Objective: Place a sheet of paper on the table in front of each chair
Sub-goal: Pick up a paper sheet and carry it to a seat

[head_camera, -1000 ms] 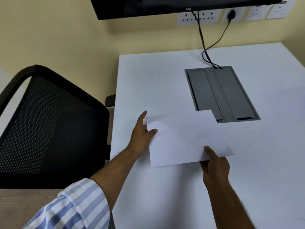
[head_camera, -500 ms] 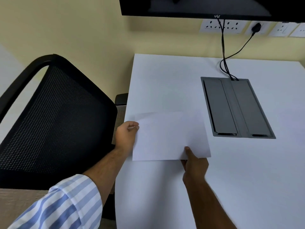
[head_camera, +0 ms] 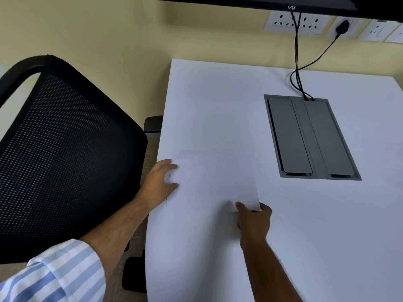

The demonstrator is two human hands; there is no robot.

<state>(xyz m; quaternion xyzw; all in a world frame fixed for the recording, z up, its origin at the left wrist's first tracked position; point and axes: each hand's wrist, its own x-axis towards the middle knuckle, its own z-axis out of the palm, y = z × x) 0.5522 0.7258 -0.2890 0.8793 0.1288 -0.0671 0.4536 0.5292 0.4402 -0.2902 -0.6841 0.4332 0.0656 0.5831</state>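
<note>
Overhead, "vu" marks the monitor (head_camera: 292, 7); both hands (head_camera: 160, 184) (head_camera: 254, 219) grip a blank sheet (head_camera: 213, 179), thumbs on top.

A grey cable box (head_camera: 310, 136) is set flush into a white surface, its two long lids lying closed side by side. Black cables (head_camera: 297, 57) are led out of its far edge and up a pale yellow wall (head_camera: 98, 29). Along that wall a row of white sockets (head_camera: 296, 21) is mounted — one further to the right is occupied by a black plug (head_camera: 342, 26). Above the sockets, the lower edge of a dark screen (head_camera: 261, 1) is seen, cut off by the top of the frame.
</note>
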